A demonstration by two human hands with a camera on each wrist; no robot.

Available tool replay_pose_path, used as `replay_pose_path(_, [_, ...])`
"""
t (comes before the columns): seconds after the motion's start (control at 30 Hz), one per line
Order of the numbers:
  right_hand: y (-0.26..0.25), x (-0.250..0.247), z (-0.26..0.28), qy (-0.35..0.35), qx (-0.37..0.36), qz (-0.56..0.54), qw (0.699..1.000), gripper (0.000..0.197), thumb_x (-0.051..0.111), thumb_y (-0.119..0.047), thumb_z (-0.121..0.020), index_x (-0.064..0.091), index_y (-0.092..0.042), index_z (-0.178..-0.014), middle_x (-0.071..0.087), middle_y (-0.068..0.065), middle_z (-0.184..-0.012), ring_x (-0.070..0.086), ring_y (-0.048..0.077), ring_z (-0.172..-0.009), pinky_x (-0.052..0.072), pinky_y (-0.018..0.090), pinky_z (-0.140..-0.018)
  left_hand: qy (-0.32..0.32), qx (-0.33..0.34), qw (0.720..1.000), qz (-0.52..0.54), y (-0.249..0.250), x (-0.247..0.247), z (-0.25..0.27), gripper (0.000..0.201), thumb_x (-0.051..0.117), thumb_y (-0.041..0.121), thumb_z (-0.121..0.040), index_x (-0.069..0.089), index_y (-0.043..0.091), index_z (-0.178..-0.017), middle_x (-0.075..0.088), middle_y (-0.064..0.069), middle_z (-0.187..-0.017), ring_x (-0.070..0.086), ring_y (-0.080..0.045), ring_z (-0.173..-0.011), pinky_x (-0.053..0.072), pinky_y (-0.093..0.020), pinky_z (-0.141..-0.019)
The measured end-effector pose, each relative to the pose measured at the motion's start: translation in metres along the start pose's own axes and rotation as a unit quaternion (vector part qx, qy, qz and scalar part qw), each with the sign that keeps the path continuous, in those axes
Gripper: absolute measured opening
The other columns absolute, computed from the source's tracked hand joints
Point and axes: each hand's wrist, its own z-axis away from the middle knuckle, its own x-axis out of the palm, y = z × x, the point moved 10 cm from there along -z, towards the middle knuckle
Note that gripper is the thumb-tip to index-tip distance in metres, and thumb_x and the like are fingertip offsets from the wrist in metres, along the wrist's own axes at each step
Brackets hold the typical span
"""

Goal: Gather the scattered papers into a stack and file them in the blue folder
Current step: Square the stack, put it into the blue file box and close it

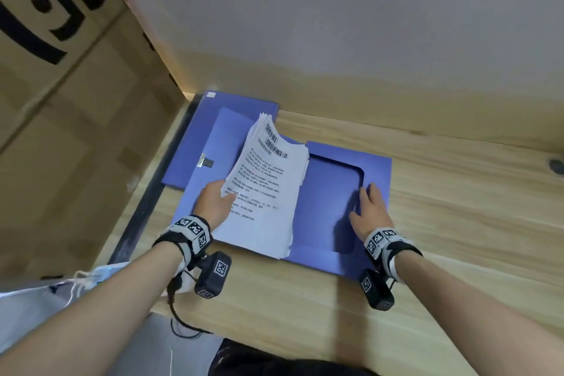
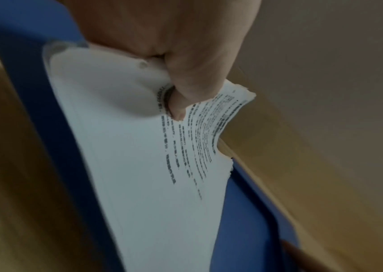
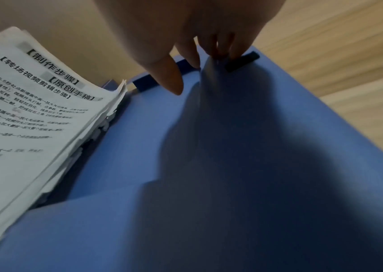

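Blue folder (image 1: 329, 192) lies opened flat on the wooden desk (image 1: 457, 207). The left hand (image 1: 215, 201) pinches the stack of printed papers (image 1: 265, 189) at its left edge, thumb on top, tilting it up over the folder's middle. To its right, the right hand (image 1: 370, 214) presses flat-fingered on the inner flap (image 3: 209, 128), gripping nothing.
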Motion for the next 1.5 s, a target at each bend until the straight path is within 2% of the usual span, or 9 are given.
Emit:
replay_pose_path(0.1, [-0.002, 0.001, 0.000, -0.007, -0.003, 0.026, 1.000, 0.074, 0.051, -0.025, -0.094, 0.012, -0.006, -0.155, -0.007, 0.012, -0.164, -0.005, 0.026, -0.152, 0.009, 0.036, -0.123, 0.038, 0.016, 0.994, -0.097, -0.003, -0.012, -0.008, 0.022, 0.056, 0.015, -0.094, 0.067, 0.012, -0.113, 0.072, -0.010, -0.107, 0.065, -0.035, -0.100, 0.054, -0.042, -0.086])
replay_pose_path(0.27, [-0.001, -0.002, 0.000, -0.018, 0.005, 0.020, 1.000, 0.071, 0.049, -0.023, -0.095, 0.013, -0.010, -0.155, -0.008, 0.010, -0.164, -0.004, 0.023, -0.152, 0.012, 0.035, -0.121, 0.081, 0.020, 0.989, -0.126, 0.004, -0.014, -0.008, 0.024, 0.053, 0.011, -0.095, 0.067, 0.012, -0.114, 0.071, -0.015, -0.107, 0.062, -0.040, -0.100, 0.054, -0.045, -0.083])
replay_pose_path(0.57, [0.004, -0.004, 0.001, -0.002, -0.014, 0.006, 1.000, 0.069, 0.044, -0.030, -0.097, 0.010, -0.022, -0.156, -0.007, 0.003, -0.165, -0.001, 0.019, -0.152, 0.020, 0.035, -0.119, -0.001, -0.005, 0.998, -0.059, 0.003, 0.058, -0.005, 0.026, 0.056, 0.015, -0.094, 0.066, 0.012, -0.119, 0.070, -0.007, -0.115, 0.064, -0.030, -0.103, 0.046, -0.026, -0.082])
replay_pose_path(0.7, [0.006, 0.001, 0.003, 0.022, -0.036, -0.002, 0.999, 0.069, 0.045, -0.044, -0.097, 0.011, -0.030, -0.156, -0.005, 0.003, -0.165, -0.003, 0.017, -0.152, 0.021, 0.035, -0.118, -0.049, -0.023, 0.998, -0.013, 0.005, 0.100, -0.007, 0.020, 0.061, 0.014, -0.091, 0.067, 0.010, -0.110, 0.070, -0.004, -0.107, 0.061, -0.019, -0.090, 0.045, -0.023, -0.077])
replay_pose_path(0.83, [0.008, 0.003, 0.002, 0.065, -0.057, 0.008, 0.996, 0.069, 0.050, -0.047, -0.094, 0.021, -0.029, -0.154, 0.003, 0.008, -0.165, 0.002, 0.022, -0.152, 0.023, 0.036, -0.118, -0.107, -0.047, 0.993, 0.016, 0.009, 0.143, -0.010, 0.023, 0.068, 0.019, -0.084, 0.067, 0.013, -0.105, 0.070, 0.003, -0.100, 0.066, -0.017, -0.092, 0.051, -0.026, -0.080])
replay_pose_path(1.03, [0.010, 0.008, 0.003, 0.105, -0.107, 0.059, 0.987, 0.052, 0.058, -0.020, -0.088, 0.052, -0.017, -0.139, 0.017, 0.021, -0.160, 0.018, 0.039, -0.148, 0.034, 0.046, -0.114, -0.123, -0.104, 0.984, 0.073, 0.013, 0.177, -0.015, 0.032, 0.070, 0.026, -0.083, 0.063, 0.014, -0.113, 0.070, -0.001, -0.110, 0.065, -0.021, -0.095, 0.050, -0.030, -0.084])
replay_pose_path(1.13, [0.011, 0.004, 0.005, 0.119, -0.100, 0.031, 0.987, 0.056, 0.056, -0.014, -0.084, 0.049, -0.012, -0.139, 0.018, 0.019, -0.160, 0.019, 0.037, -0.149, 0.032, 0.045, -0.114, -0.103, -0.118, 0.986, 0.061, 0.014, 0.173, -0.019, 0.045, 0.068, 0.034, -0.083, 0.056, 0.014, -0.122, 0.063, 0.000, -0.120, 0.061, -0.023, -0.107, 0.049, -0.035, -0.095])
replay_pose_path(1.27, [0.013, 0.002, 0.007, 0.117, -0.085, -0.009, 0.989, 0.065, 0.055, -0.010, -0.082, 0.038, -0.011, -0.145, 0.016, 0.014, -0.162, 0.014, 0.031, -0.150, 0.027, 0.042, -0.118, -0.001, -0.109, 0.992, 0.062, 0.014, 0.153, -0.025, 0.031, 0.064, 0.030, -0.079, 0.056, 0.020, -0.107, 0.069, 0.001, -0.106, 0.066, -0.025, -0.092, 0.054, -0.034, -0.080])
replay_pose_path(1.5, [0.017, 0.000, 0.007, 0.106, -0.072, -0.030, 0.991, 0.068, 0.057, -0.019, -0.088, 0.030, -0.020, -0.151, 0.010, 0.004, -0.164, 0.008, 0.022, -0.152, 0.028, 0.037, -0.115, -0.128, -0.115, 0.979, 0.111, 0.029, 0.216, -0.006, 0.041, 0.062, 0.031, -0.080, 0.056, 0.016, -0.117, 0.066, -0.001, -0.115, 0.063, -0.023, -0.101, 0.052, -0.040, -0.092])
